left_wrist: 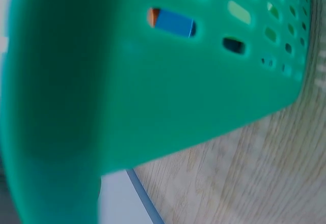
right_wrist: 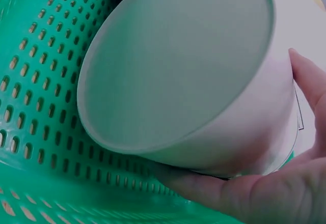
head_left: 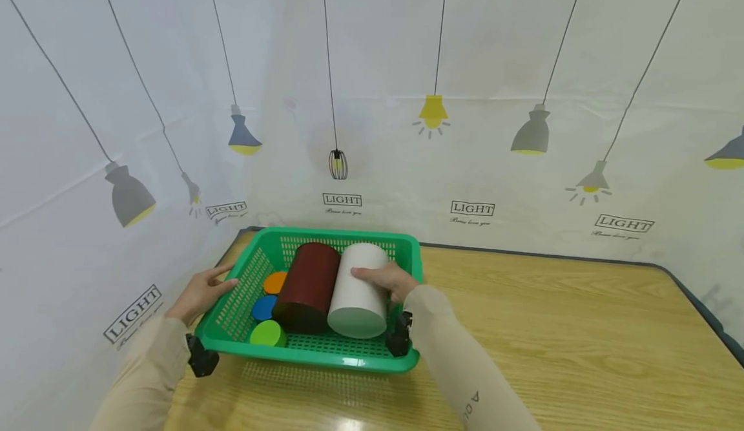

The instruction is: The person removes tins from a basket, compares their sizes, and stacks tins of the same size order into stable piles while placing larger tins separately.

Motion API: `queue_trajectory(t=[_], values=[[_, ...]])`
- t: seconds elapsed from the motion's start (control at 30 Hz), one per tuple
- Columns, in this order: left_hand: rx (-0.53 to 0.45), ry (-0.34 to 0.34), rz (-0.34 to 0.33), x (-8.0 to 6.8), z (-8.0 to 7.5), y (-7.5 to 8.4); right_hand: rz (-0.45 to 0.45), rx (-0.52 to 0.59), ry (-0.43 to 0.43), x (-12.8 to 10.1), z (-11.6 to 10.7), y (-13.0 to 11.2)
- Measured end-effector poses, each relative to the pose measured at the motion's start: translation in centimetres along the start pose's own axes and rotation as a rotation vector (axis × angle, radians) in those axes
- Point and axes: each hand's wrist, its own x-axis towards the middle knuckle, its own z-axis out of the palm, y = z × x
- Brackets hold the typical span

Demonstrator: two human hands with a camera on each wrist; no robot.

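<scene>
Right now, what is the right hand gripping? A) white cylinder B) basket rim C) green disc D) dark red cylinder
A: in the head view the right hand curls over the white cylinder lying in the basket, and the right wrist view shows fingers wrapped under that cylinder; the dark red cylinder beside it is untouched.

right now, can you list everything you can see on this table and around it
basket: one, green, perforated, at the table's back left
white cylinder: one, lying in the basket, right side
dark red cylinder: one, lying beside the white one
discs: three, orange, blue, green, along the basket's left side
table: one, light wood
backdrop: white sheet printed with lamps
left hand: on the basket's left rim
right hand: grip around the white cylinder
</scene>
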Motion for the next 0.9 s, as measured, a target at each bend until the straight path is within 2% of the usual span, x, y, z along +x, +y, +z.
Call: queue_trajectory(t=[0.43,0.73,0.9], values=[[0.028,-0.001,-0.025,0.1,0.1,0.3,-0.043,0.071,-0.002,-1.0,-1.6,-1.7],[0.035,0.005,0.0,0.0,0.1,0.2,-0.097,0.112,-0.068,-2.2,-3.2,-2.8],[0.029,0.004,0.007,-0.1,0.1,0.0,-0.123,0.183,-0.103,-3.2,-3.7,-3.6]])
